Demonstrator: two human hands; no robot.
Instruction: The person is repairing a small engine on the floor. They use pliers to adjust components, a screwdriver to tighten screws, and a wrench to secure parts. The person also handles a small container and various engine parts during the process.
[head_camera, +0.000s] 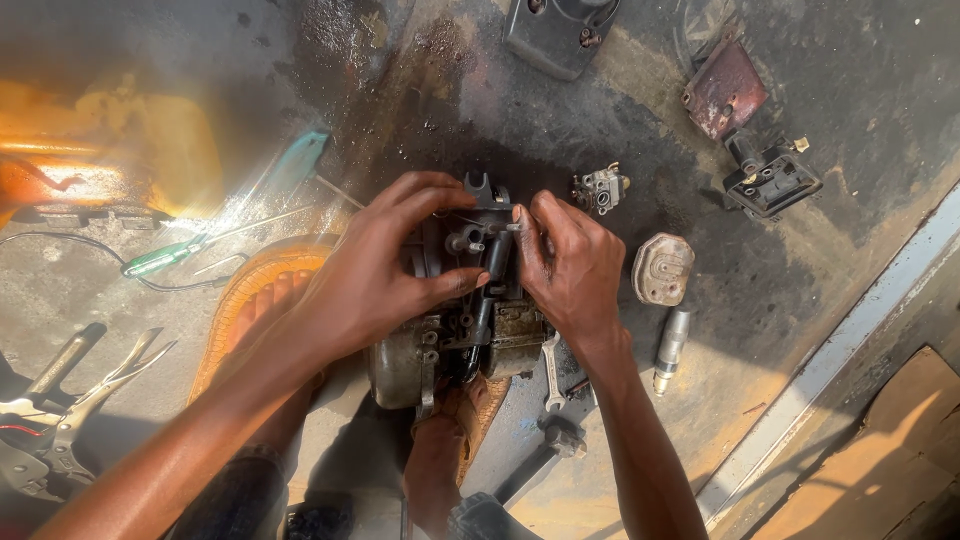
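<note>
Left hand (375, 275) clasping greasy dark metal engine block (465, 330) on oil-stained concrete floor (850, 100); right hand (570, 265) pinching small top fitting (515, 228).

Floor right of engine (470, 330) crowded: carburettor (599, 188), cap (662, 268), possibly socket (671, 349).

Single head-worn view, steeply downward, close over the oily workshop floor (860, 90).

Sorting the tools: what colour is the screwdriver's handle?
Green, on the screwdriver lying left of the left hand; head view.
</note>
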